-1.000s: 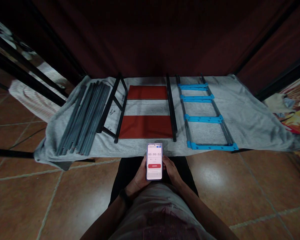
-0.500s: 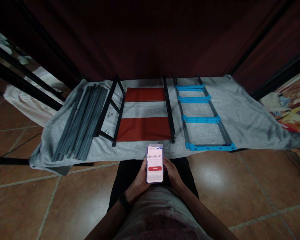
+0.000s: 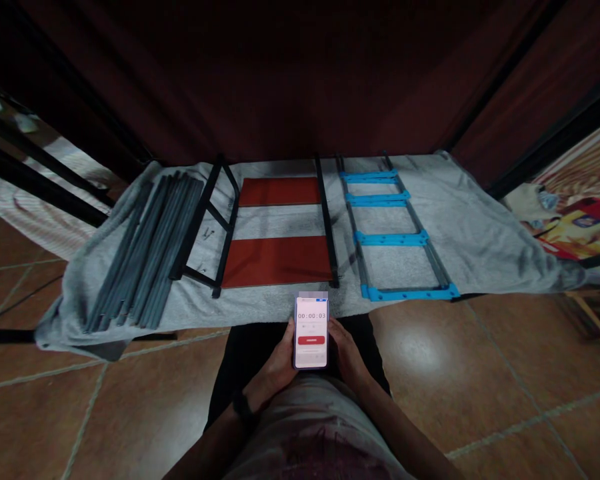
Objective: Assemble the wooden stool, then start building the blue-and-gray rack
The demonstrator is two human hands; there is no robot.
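Observation:
A smartphone is upright in front of my lap, its lit screen showing a timer at 00:00:03 and a red button. My left hand grips its left edge, and my right hand is closed against the right edge. Some fingers are hidden behind it. Beyond the phone, two red boards lie flat on a grey cloth. Black metal frame pieces lie on either side of them. To the left is a bundle of grey tubes; to the right, frames with blue crosspieces.
A few small metal parts lie inside the left black frame. Behind the cloth-covered surface rises a dark red panel. Black bars cross at the left. Colourful packaging is at the far right. Tiled floor spreads below.
The timer has gone from 00:00:02 to 00:00:03. My view has shifted slightly, so the laid-out parts appear farther left. Both hands keep their hold on the phone.

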